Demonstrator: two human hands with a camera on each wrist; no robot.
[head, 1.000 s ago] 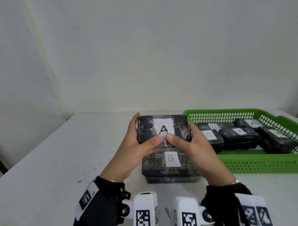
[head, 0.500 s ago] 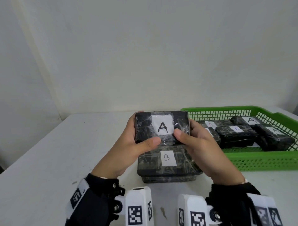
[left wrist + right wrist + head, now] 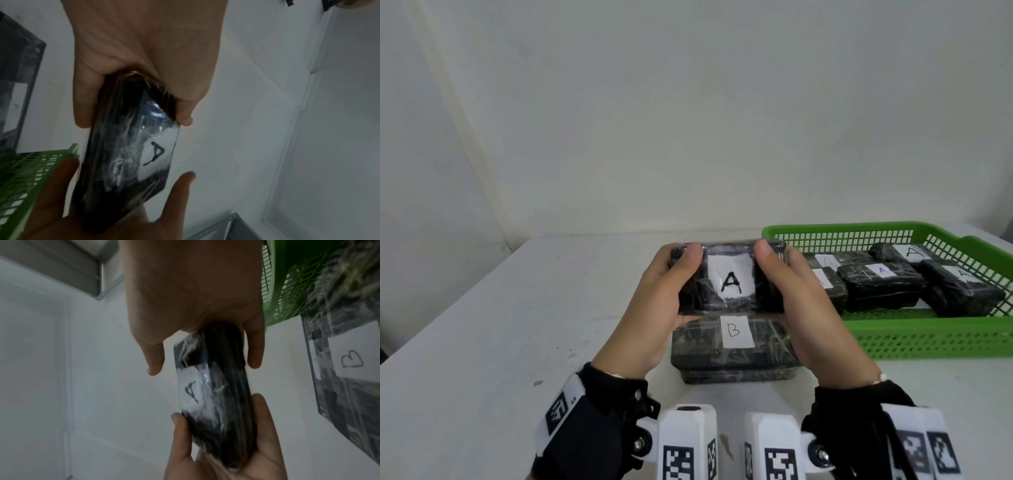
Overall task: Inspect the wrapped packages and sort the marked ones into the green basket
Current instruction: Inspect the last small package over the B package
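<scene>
Thumbs have slid up the A package (image 3: 729,279)
Left hand (image 3: 654,308) and right hand (image 3: 804,308) both clamp it above the B package (image 3: 734,346)

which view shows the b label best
The head view: the B label faces the camera, upright and sharp. The right wrist view shows it sideways at the edge; the left wrist view shows no readable B.

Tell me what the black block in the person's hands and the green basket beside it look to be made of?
The black block marked A, held between the left hand and right hand, looks wrapped in clear plastic film: it shines and wrinkles, with a white paper label under it. What lies inside cannot be told. The green lattice basket looks like moulded plastic, smooth and evenly coloured.
</scene>
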